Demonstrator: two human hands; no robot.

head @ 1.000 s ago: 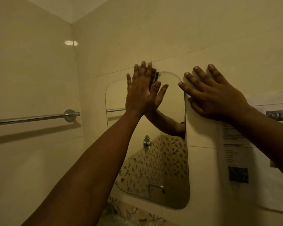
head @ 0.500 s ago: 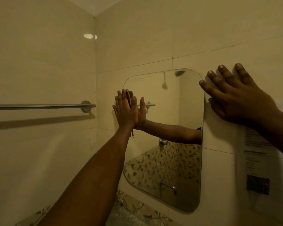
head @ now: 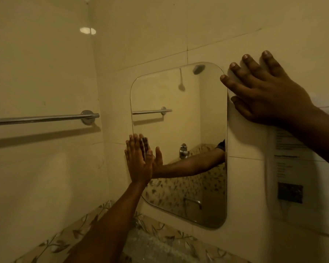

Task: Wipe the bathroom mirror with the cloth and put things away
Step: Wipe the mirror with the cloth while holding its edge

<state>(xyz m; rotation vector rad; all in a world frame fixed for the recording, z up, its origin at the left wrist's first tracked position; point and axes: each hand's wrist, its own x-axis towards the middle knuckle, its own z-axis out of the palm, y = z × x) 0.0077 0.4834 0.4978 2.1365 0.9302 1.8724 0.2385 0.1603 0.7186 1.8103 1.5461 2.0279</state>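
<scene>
A rounded rectangular mirror [head: 190, 118] hangs on the cream tiled wall. My left hand [head: 138, 163] lies flat against its lower left edge, pressing a small striped cloth [head: 144, 146] to the glass; only a strip of the cloth shows between my fingers and their reflection. My right hand [head: 262, 92] rests flat on the wall tiles just right of the mirror's upper right corner, fingers spread, holding nothing. The mirror reflects my left forearm, a shower head and a tap.
A chrome towel rail [head: 44, 118] runs along the left wall at mid height. A printed paper notice [head: 291, 168] is stuck to the wall right of the mirror. Floral patterned tiles [head: 68, 236] line the bottom.
My left hand with the cloth has slid from the mirror's top edge down its left side to the lower left. My right hand has stayed on the wall. The view shifted left.
</scene>
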